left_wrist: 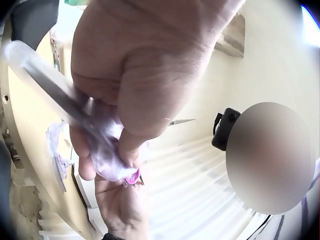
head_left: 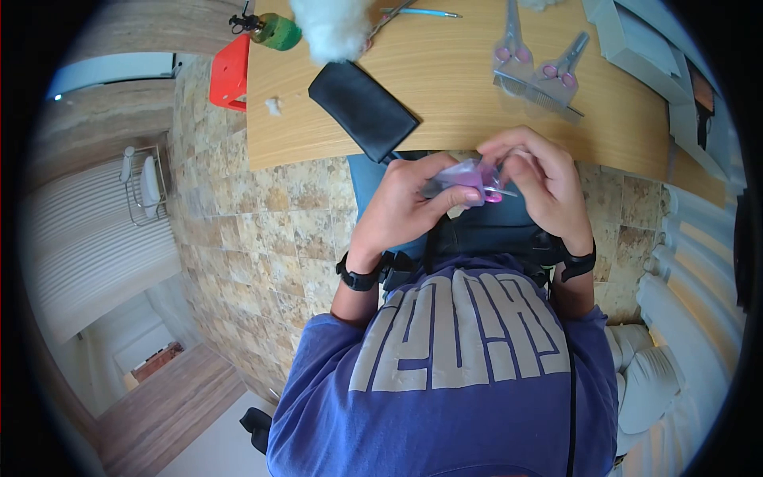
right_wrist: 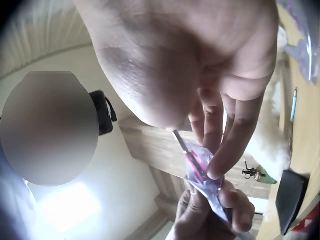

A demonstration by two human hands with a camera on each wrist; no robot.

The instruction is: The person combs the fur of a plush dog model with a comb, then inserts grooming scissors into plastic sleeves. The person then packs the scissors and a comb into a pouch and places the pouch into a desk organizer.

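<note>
My left hand [head_left: 409, 199] pinches a clear, purple-tinted plastic sleeve [head_left: 463, 175] between thumb and fingers. Pink-handled scissors [head_left: 494, 196] lie partly in it, with a pink loop at its end toward my right hand [head_left: 544, 179]. That hand is curved beside the sleeve, and in the right wrist view its fingertip touches the sleeve [right_wrist: 200, 175] near the pink part. A narrow metal piece [right_wrist: 179, 140] sticks out there toward the right thumb. The left wrist view shows the sleeve [left_wrist: 107, 155] under my left thumb, its long pale end pointing away.
On the table [head_left: 445, 79] lie a black pouch [head_left: 363, 109], white fluff [head_left: 330, 28], a blue pencil [head_left: 429, 12] and two bagged pink-handled scissors [head_left: 513, 52] with a comb [head_left: 544, 99]. A green bottle [head_left: 278, 32] and red stool [head_left: 230, 75] are at the left, white boxes [head_left: 648, 56] at the right.
</note>
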